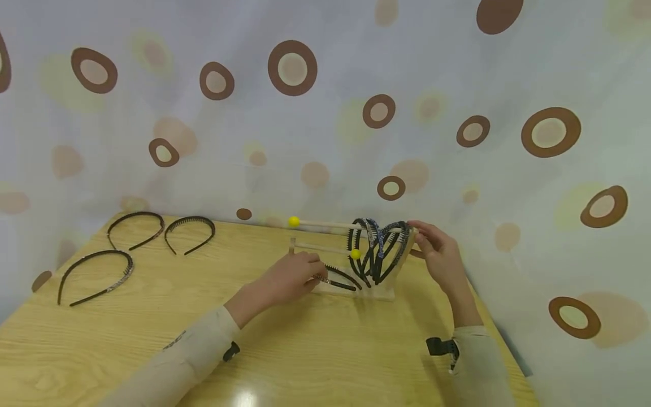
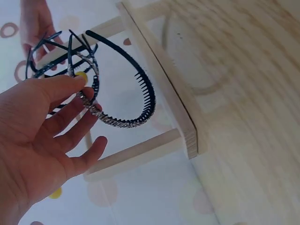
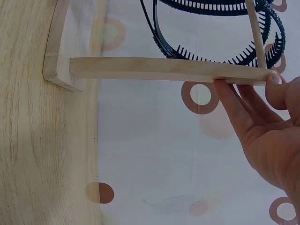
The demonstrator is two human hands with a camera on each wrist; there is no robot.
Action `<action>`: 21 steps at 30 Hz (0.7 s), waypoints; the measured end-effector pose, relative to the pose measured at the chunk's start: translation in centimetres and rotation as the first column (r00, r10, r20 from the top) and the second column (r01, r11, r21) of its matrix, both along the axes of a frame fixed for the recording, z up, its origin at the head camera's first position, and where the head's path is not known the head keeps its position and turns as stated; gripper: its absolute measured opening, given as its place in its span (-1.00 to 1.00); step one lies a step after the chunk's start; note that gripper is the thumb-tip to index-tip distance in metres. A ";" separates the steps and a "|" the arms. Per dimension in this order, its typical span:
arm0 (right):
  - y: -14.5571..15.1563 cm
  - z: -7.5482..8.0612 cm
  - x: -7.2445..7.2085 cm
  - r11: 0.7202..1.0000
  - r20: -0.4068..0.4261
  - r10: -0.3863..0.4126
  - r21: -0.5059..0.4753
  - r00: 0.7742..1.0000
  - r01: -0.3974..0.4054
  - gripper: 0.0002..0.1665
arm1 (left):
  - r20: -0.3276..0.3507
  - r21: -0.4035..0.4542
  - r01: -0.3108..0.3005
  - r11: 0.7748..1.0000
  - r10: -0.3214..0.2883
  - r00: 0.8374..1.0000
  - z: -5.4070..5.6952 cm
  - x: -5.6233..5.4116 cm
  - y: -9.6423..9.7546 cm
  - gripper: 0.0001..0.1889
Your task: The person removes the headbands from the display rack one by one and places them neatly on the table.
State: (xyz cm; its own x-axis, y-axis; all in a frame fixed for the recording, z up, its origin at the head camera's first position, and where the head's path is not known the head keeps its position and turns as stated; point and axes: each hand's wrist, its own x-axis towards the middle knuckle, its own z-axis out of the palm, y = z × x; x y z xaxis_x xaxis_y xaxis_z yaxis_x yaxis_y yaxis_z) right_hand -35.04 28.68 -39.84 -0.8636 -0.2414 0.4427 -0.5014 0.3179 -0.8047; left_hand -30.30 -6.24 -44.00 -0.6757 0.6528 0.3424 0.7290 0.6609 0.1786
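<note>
In the head view my left hand (image 1: 287, 278) is in front of a pale wooden stand and pinches a black toothed headband. The left wrist view shows this headband (image 2: 123, 123) between thumb and fingers, its band covered with glittering stones. Its free end points toward the stand's base bar (image 2: 161, 86). My right hand (image 1: 441, 257) grips the top of the stand's right upright (image 3: 159, 69), thumb on one side and fingers beneath. Several black headbands, one with a blue glittery band (image 1: 380, 249), hang bunched on the rods beside that upright.
Yellow balls cap the rods, one at the back (image 1: 294, 221) and one nearer (image 1: 356, 254). Three more headbands lie at the table's left: a front one (image 1: 96, 252), a back one (image 1: 137, 213) and a toothed one (image 1: 190, 219). A spotted curtain (image 1: 325, 141) hangs behind the wooden table (image 1: 325, 350).
</note>
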 end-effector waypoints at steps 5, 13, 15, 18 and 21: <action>-0.2 0.4 0.0 1.000 0.000 -0.005 0.006 1.000 0.005 -0.55 | 0.023 0.142 0.042 0.989 -0.046 0.999 1.4 0.4 -0.3 -0.83; -0.4 0.3 -0.1 1.000 -0.001 -0.018 0.010 1.000 0.018 -0.54 | 0.127 0.400 0.168 0.901 -0.235 0.964 2.5 0.6 -1.2 -0.77; -0.4 0.4 0.0 1.000 -0.004 -0.023 0.012 1.000 0.023 -0.55 | 0.157 0.420 0.178 0.890 -0.265 0.951 2.5 0.7 -1.3 -0.75; -0.4 0.5 0.1 0.999 -0.001 -0.028 0.017 1.000 0.028 -0.55 | 0.248 0.455 0.168 0.875 -0.305 0.919 2.3 1.1 -1.4 -0.74; -0.4 0.4 0.2 0.999 0.007 -0.035 0.018 0.999 0.035 -0.55 | 0.338 0.499 0.147 0.854 -0.348 0.875 2.2 1.7 -1.6 -0.70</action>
